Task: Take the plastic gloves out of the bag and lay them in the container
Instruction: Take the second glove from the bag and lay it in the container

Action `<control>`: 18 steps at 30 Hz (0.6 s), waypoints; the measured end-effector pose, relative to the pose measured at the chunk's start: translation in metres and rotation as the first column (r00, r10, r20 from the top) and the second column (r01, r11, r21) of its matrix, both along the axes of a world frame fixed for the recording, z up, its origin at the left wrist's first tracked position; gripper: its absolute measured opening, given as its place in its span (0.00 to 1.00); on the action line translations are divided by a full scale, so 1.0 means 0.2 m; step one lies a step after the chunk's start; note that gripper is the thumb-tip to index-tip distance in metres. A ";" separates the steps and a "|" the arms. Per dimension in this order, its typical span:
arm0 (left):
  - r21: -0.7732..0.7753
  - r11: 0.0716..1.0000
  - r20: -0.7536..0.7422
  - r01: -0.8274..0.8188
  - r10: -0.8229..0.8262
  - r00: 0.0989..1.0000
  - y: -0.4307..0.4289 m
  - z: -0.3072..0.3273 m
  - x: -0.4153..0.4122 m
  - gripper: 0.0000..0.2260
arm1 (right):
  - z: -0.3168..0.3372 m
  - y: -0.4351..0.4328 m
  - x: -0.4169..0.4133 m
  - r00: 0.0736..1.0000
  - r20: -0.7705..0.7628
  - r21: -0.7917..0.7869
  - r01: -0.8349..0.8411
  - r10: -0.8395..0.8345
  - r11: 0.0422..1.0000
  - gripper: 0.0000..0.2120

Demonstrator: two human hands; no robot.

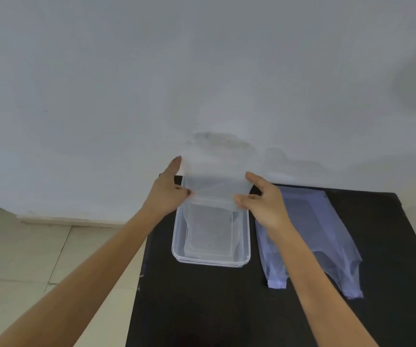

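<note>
A clear plastic container (210, 260) stands on a black table, open at the top. Above its far end I hold a thin translucent plastic glove (214, 189), stretched flat between both hands. My left hand (168, 194) pinches its left edge and my right hand (264, 204) pinches its right edge. The glove's lower part hangs down into the container. To the right of the container lies a bluish translucent plastic bag (309, 234), flat on the table, partly under my right forearm.
The black table (227, 309) stands against a white wall (202, 71). Beige floor tiles (39, 259) show on the left. The table's left edge runs close to the container.
</note>
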State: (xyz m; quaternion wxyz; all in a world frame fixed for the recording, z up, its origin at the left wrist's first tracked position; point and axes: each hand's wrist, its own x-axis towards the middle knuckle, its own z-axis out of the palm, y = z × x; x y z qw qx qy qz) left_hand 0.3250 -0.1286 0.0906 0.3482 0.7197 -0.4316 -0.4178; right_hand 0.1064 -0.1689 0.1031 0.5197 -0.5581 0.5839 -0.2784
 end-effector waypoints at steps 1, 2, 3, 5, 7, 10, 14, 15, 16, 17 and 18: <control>0.023 0.999 0.047 0.026 -0.027 0.999 0.01 -0.05 0.00 0.39 | -0.03 0.02 0.01 0.999 -0.033 0.027 -0.009 0.010 1.000 0.33; 0.038 0.998 0.088 0.052 -0.055 0.995 0.03 -0.09 -0.01 0.39 | -0.06 0.04 0.02 0.997 -0.072 0.051 -0.018 0.021 0.999 0.34; 0.046 0.996 0.120 0.074 -0.079 0.990 0.04 -0.13 -0.03 0.39 | -0.08 0.05 0.02 0.993 -0.112 0.070 -0.029 0.037 0.997 0.34; 0.047 0.994 0.173 0.104 -0.110 0.979 0.07 -0.17 -0.06 0.38 | -0.11 0.08 0.04 0.984 -0.169 0.093 -0.049 0.064 0.994 0.35; 0.032 0.992 0.217 0.122 -0.126 0.968 0.09 -0.19 -0.09 0.38 | -0.14 0.10 0.05 0.977 -0.196 0.107 -0.061 0.081 0.992 0.34; 0.005 0.992 0.260 0.130 -0.126 0.957 0.11 -0.23 -0.11 0.38 | -0.16 0.12 0.05 0.967 -0.234 0.123 -0.071 0.098 0.990 0.30; 0.055 0.991 0.332 0.119 -0.130 0.934 0.14 -0.29 -0.14 0.34 | -0.17 0.13 0.06 0.931 -0.325 0.107 -0.137 0.165 0.985 0.25; 0.063 0.991 0.367 0.117 -0.132 0.921 0.15 -0.29 -0.16 0.32 | -0.18 0.14 0.06 0.922 -0.344 0.117 -0.149 0.180 0.982 0.24; 0.065 0.991 0.410 0.120 -0.137 0.902 0.16 -0.30 -0.17 0.30 | -0.18 0.14 0.07 0.911 -0.364 0.125 -0.158 0.193 0.979 0.24; 0.064 0.989 0.454 0.131 -0.146 0.879 0.18 -0.30 -0.18 0.27 | -0.19 0.14 0.07 0.897 -0.390 0.132 -0.168 0.207 0.977 0.23; 0.067 0.986 0.492 0.149 -0.163 0.855 0.19 -0.30 -0.20 0.24 | -0.20 0.14 0.08 0.883 -0.413 0.137 -0.180 0.221 0.974 0.23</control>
